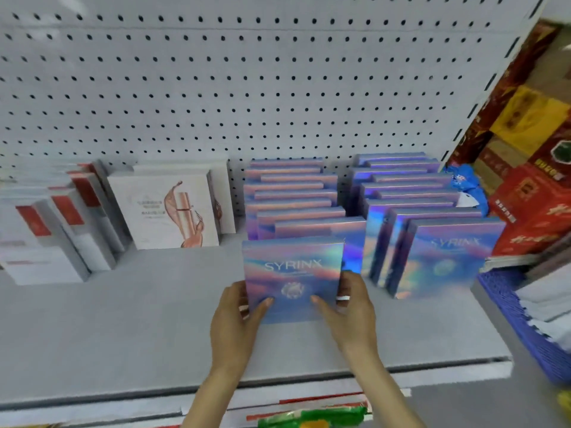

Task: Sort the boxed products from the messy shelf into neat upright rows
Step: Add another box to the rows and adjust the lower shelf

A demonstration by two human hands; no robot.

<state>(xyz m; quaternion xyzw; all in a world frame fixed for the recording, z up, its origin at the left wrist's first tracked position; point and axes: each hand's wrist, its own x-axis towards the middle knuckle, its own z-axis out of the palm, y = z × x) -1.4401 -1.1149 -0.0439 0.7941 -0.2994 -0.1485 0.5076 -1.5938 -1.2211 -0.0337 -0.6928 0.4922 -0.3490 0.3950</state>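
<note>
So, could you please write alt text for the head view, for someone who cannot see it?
A left hand and right hand hold an iridescent SYRINX box upright on a grey shelf, fronting the left row of matching boxes beside a right row. White boxes stand further left.

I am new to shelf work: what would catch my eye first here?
First, the shimmering SYRINX box, held upright at mid-shelf between the left hand and right hand. Behind it stands a row of matching boxes, with a second row to the right; white boxes lean at the far left.
</note>
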